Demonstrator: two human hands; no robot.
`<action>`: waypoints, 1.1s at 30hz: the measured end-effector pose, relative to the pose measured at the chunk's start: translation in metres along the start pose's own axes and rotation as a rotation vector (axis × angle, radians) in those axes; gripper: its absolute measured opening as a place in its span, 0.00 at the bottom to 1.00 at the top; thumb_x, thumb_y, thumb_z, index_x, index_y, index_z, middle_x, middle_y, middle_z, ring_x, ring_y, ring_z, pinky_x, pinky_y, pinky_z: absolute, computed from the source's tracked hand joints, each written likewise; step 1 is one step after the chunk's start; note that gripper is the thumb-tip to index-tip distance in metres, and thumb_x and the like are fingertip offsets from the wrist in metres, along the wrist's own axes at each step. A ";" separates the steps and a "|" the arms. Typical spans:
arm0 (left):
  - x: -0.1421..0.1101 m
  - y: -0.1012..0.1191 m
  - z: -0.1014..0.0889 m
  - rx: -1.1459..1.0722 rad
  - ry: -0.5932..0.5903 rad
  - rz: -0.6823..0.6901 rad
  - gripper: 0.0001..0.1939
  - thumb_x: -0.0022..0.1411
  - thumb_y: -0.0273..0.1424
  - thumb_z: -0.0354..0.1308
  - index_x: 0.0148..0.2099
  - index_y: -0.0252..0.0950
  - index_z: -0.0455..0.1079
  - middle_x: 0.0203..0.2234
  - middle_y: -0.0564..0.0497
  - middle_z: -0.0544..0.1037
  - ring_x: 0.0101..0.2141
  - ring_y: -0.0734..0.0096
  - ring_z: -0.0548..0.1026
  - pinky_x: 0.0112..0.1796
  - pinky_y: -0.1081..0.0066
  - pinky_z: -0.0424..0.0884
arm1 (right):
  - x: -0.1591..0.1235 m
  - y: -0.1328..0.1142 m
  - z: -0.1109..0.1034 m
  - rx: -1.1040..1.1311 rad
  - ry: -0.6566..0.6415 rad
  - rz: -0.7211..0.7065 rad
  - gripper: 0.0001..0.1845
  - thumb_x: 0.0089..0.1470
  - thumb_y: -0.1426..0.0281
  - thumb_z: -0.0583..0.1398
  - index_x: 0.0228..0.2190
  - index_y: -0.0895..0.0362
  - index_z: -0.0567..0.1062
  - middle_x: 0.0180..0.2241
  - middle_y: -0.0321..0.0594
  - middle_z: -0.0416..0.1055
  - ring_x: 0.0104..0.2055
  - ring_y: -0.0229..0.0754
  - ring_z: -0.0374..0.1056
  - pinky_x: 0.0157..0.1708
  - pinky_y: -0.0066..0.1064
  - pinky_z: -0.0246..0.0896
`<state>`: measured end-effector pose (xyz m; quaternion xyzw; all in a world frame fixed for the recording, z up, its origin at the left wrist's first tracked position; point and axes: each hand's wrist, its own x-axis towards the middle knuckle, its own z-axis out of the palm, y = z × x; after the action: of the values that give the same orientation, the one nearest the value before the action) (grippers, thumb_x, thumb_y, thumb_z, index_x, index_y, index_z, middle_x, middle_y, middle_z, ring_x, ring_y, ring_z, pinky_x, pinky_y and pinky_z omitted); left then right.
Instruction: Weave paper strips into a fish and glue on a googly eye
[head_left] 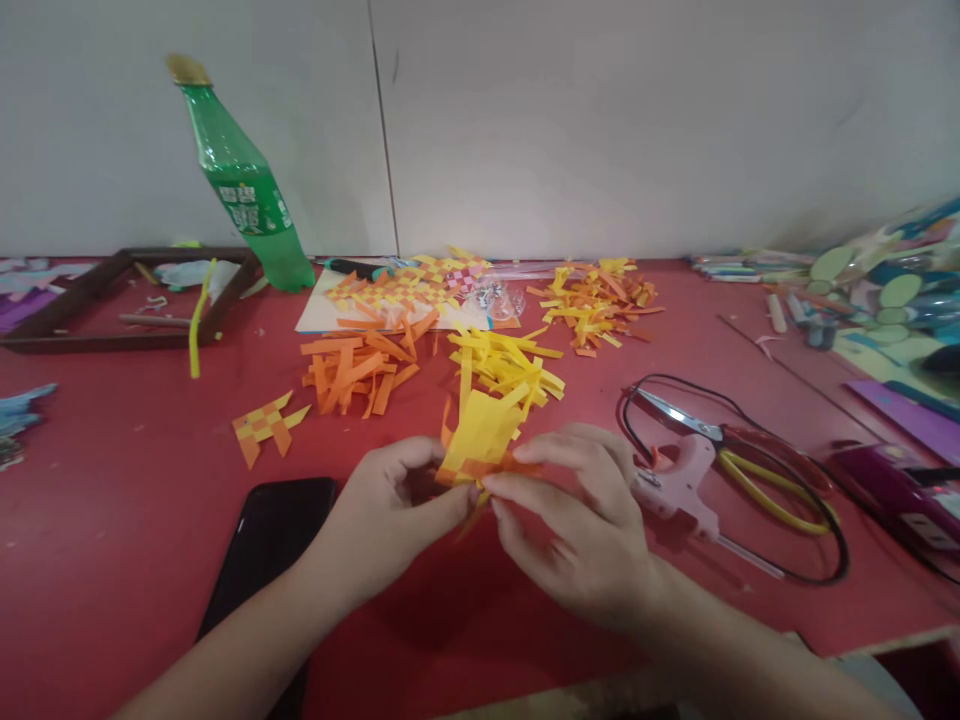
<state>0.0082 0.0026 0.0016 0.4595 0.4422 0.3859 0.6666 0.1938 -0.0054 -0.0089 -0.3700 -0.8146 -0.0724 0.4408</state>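
Between my two hands is a piece of woven paper strips (480, 430), yellow with orange crossing near its lower end. My left hand (401, 505) pinches its left side between thumb and fingers. From the right, my right hand (574, 515) has its fingertips closed on the orange strip and lower edge. Just behind lie a pile of yellow paper strips (517, 365) and a pile of orange paper strips (352, 370). A finished-looking woven paper fish (266, 428) rests left of my left hand.
A phone (274, 540) lies under my left forearm. To the right are a pink glue gun (686, 485) with its cord and scissors (772, 490). Farther back stand a green bottle (247, 200), a brown frame (82, 295), and a mixed heap of strips (600, 300).
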 end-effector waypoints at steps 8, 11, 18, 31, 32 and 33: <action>-0.001 0.002 -0.001 0.022 -0.009 0.013 0.03 0.55 0.29 0.67 0.34 0.36 0.78 0.29 0.53 0.83 0.33 0.68 0.79 0.37 0.72 0.73 | 0.002 0.007 -0.002 0.087 -0.073 0.017 0.17 0.49 0.75 0.64 0.42 0.53 0.76 0.40 0.42 0.71 0.43 0.47 0.67 0.44 0.44 0.64; 0.000 0.001 -0.001 0.049 -0.025 0.007 0.04 0.56 0.31 0.66 0.33 0.36 0.78 0.28 0.52 0.83 0.32 0.68 0.79 0.36 0.71 0.73 | 0.002 0.007 -0.003 0.102 -0.048 0.025 0.14 0.50 0.77 0.63 0.39 0.52 0.76 0.38 0.40 0.72 0.42 0.45 0.67 0.43 0.43 0.64; -0.001 -0.001 -0.002 -0.059 -0.045 -0.095 0.14 0.55 0.30 0.69 0.41 0.38 0.67 0.37 0.51 0.83 0.39 0.67 0.80 0.42 0.69 0.72 | 0.000 0.007 -0.003 0.085 -0.052 0.033 0.08 0.55 0.76 0.63 0.36 0.53 0.78 0.36 0.40 0.73 0.42 0.45 0.66 0.42 0.41 0.62; 0.001 0.000 0.001 -0.201 -0.069 -0.119 0.23 0.53 0.33 0.70 0.49 0.37 0.66 0.39 0.46 0.83 0.41 0.61 0.80 0.43 0.64 0.74 | -0.003 0.007 -0.007 0.063 -0.074 -0.089 0.09 0.55 0.77 0.62 0.36 0.52 0.77 0.34 0.37 0.72 0.42 0.42 0.65 0.43 0.35 0.64; 0.001 0.001 0.001 -0.200 -0.064 -0.120 0.22 0.53 0.32 0.70 0.48 0.37 0.67 0.39 0.47 0.83 0.40 0.62 0.81 0.43 0.64 0.74 | -0.003 0.007 -0.007 0.061 -0.085 -0.100 0.09 0.55 0.77 0.62 0.36 0.52 0.77 0.33 0.37 0.72 0.41 0.42 0.65 0.42 0.35 0.64; 0.001 0.000 0.001 -0.198 -0.060 -0.118 0.21 0.53 0.32 0.70 0.47 0.37 0.67 0.38 0.47 0.83 0.39 0.63 0.81 0.42 0.65 0.75 | -0.003 0.007 -0.007 0.062 -0.099 -0.112 0.08 0.55 0.76 0.62 0.36 0.52 0.77 0.33 0.36 0.72 0.41 0.41 0.65 0.42 0.35 0.64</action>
<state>0.0096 0.0037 0.0020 0.3759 0.4083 0.3740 0.7431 0.2039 -0.0056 -0.0085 -0.3133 -0.8566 -0.0533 0.4064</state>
